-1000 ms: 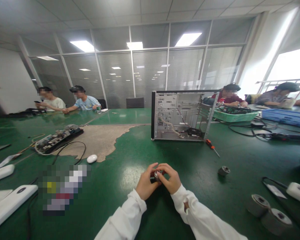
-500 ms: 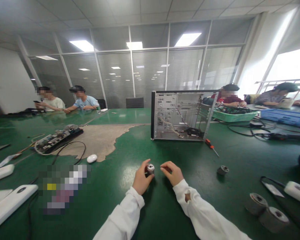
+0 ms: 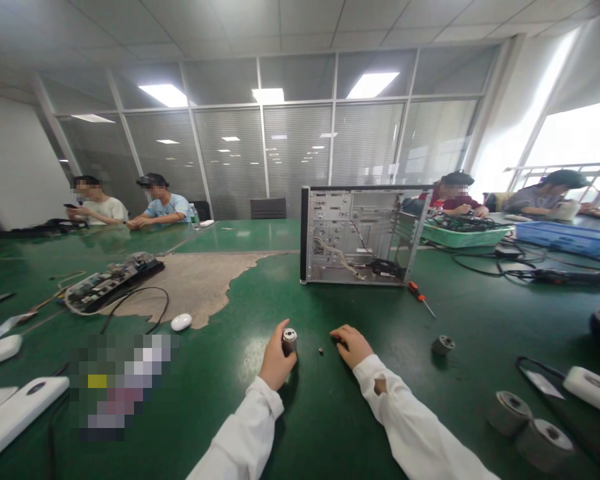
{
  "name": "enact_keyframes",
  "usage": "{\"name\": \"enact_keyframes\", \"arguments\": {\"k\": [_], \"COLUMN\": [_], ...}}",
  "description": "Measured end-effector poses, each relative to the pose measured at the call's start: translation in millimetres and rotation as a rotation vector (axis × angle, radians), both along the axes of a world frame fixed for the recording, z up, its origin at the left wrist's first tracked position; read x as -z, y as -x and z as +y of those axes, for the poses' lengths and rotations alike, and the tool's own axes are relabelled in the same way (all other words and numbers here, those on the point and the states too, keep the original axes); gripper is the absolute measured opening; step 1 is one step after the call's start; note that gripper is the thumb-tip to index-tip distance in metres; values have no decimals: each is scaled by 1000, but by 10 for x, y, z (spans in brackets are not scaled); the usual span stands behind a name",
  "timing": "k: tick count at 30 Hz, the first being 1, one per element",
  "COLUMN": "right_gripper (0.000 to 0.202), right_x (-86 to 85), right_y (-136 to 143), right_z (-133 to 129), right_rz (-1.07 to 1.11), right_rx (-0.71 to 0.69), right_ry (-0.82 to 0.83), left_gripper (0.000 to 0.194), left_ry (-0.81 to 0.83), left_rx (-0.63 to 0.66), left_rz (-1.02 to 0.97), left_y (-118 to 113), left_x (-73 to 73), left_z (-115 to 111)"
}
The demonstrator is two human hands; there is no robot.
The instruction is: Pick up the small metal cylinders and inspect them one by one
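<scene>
My left hand [image 3: 276, 360] grips a small silver cylinder [image 3: 289, 339], a motor-like part, and holds it upright on the green table [image 3: 260, 427]. My right hand [image 3: 351, 344] rests on the table a little to the right, fingers curled, with nothing visible in it. A tiny dark part [image 3: 321, 351] lies on the table between my two hands. Both arms wear white sleeves.
An open computer case [image 3: 359, 235] stands behind my hands with a red screwdriver [image 3: 420, 295] beside it. A small grey cylinder [image 3: 443, 345] and larger rolls [image 3: 530, 423] lie right. A white mouse [image 3: 181, 322], a circuit board [image 3: 111, 280] and white devices [image 3: 15, 413] lie left. Several people sit at the far edges.
My hands were together on the cylinder; they have parted. The left keeps the cylinder and sets it on the table, the right moved right, and a tiny part now lies between them.
</scene>
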State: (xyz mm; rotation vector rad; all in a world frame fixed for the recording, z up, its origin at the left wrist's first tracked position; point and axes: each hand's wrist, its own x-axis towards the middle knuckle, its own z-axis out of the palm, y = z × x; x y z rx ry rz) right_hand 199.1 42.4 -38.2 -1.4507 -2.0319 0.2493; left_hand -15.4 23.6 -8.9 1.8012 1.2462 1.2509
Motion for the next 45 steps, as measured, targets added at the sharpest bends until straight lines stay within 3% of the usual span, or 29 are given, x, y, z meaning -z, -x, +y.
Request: {"name": "enact_keyframes", "arguments": {"k": [8, 13, 20, 29, 35, 41, 45], "right_gripper": [31, 32, 30, 28, 26, 48, 35], "right_x": [45, 48, 54, 22, -177, -457, -529], "right_y": [-93, -90, -111, -96, 26, 446, 636], "right_z": [69, 73, 80, 41, -128, -521, -678], "right_rz": [-29, -15, -8, 6, 151, 169, 74], "right_rx": [93, 90, 84, 80, 26, -238, -319], "right_ry": [-5, 6, 25, 9, -199, -165, -185], "left_gripper": [72, 68, 50, 49, 47, 47, 51], "left_ry": [44, 81, 147, 177, 157, 322, 370], "left_rx": [55, -3, -164, -139, -116, 48, 125], "left_rz": [-15, -120, -210, -254, -219, -315, -312], "left_y": [25, 53, 84, 105, 97, 10, -36], "left_x": [63, 139, 128, 133, 134, 76, 32], "left_z": [52, 125, 197, 173, 159, 53, -48]}}
